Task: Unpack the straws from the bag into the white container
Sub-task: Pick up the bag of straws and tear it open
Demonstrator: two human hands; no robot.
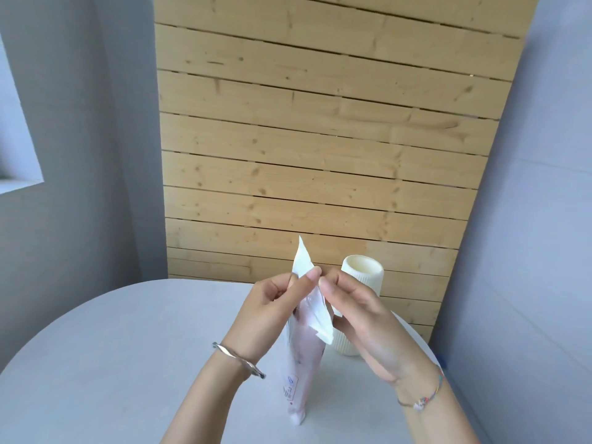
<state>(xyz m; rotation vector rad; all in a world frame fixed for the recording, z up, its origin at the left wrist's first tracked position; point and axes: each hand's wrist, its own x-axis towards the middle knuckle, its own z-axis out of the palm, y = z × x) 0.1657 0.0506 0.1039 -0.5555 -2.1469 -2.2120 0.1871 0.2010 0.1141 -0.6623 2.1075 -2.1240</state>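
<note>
A long clear plastic bag [302, 370] of pale pink straws stands upright on the round table, its lower end resting on the tabletop. My left hand [272, 309] pinches the bag's top flap, which sticks up in a white point. My right hand [358, 318] grips the opposite side of the bag's mouth, fingertips close to the left hand's. The white ribbed container [363, 274] stands upright just behind my right hand, its open top visible and its lower part partly hidden by that hand and the bag.
The round grey-white table [128, 347] curves away at left and at right behind the container. A wooden slat panel [320, 139] leans on the wall behind the table. Grey walls stand on both sides.
</note>
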